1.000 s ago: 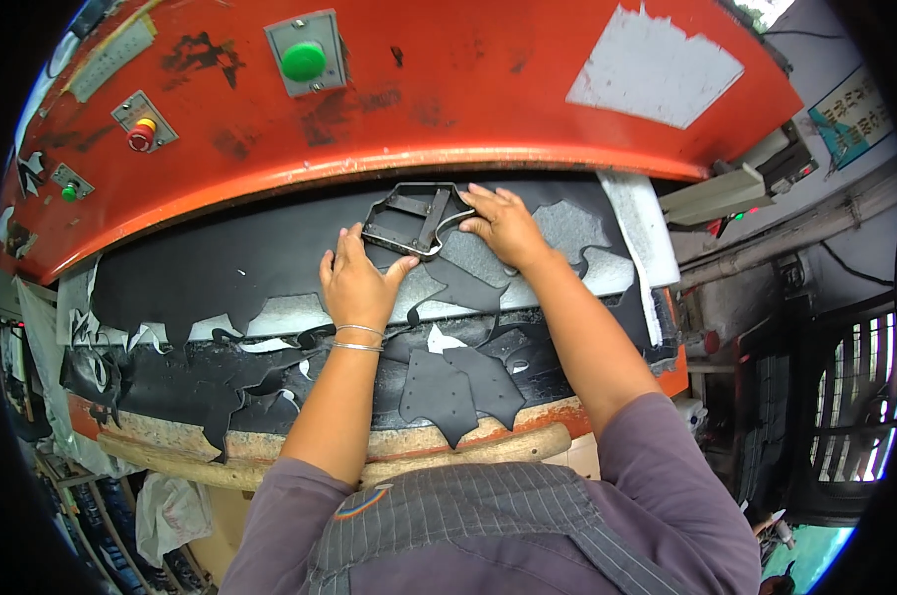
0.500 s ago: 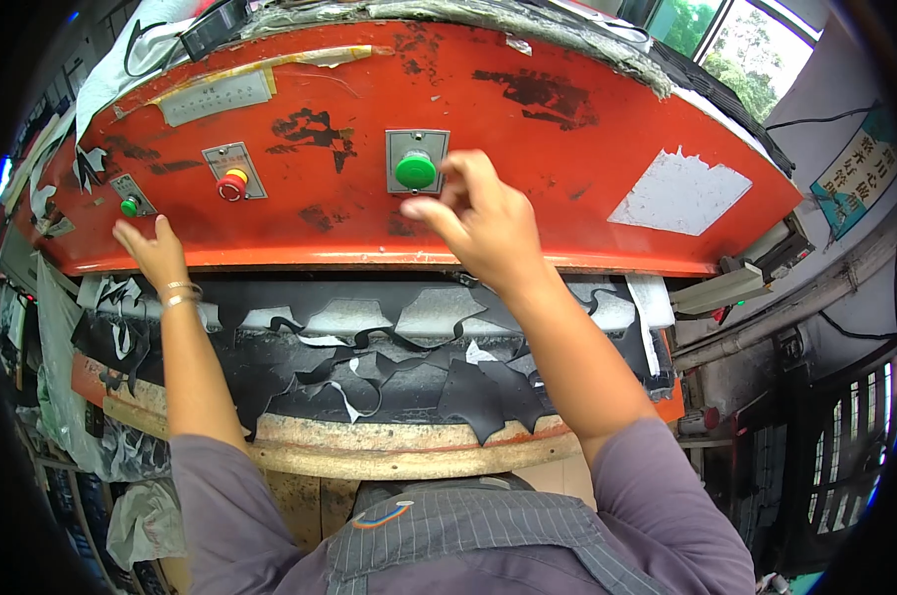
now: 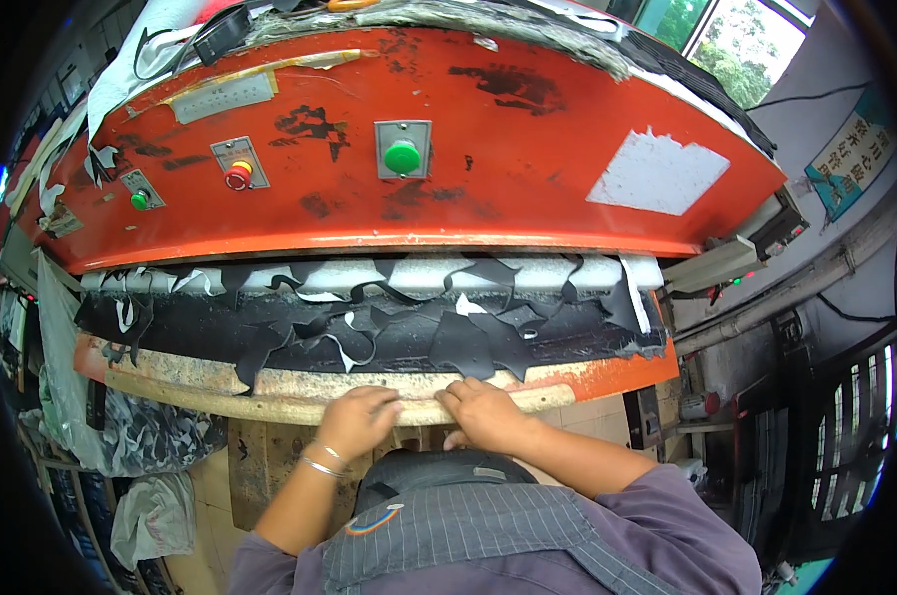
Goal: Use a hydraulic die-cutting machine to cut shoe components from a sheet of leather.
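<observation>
Both hands are at the worn, pale front rail (image 3: 300, 409) of a big orange press. My left hand (image 3: 357, 426) is closed, with its curled fingers at the rail's edge and bracelets on the wrist. Just to its right, my right hand (image 3: 483, 415) grips the rail, fingers on top and thumb below. Beyond the hands, black sheet scraps (image 3: 463, 345) with cut-out edges lie across the dark press bed (image 3: 191, 322), some hanging over the rail. Thin white strips (image 3: 337, 349) curl among them.
The orange press front (image 3: 528, 188) spans the far side. It carries a large green button (image 3: 403, 157), a red stop button (image 3: 237, 176) and a small green button (image 3: 140, 200). Plastic bags (image 3: 156, 516) stand at the left; a pipe (image 3: 785, 297) runs along the right wall.
Both hands have come down from beside the green buttons on the press front to the front rail, and they are now close together. The view has shifted slightly.
</observation>
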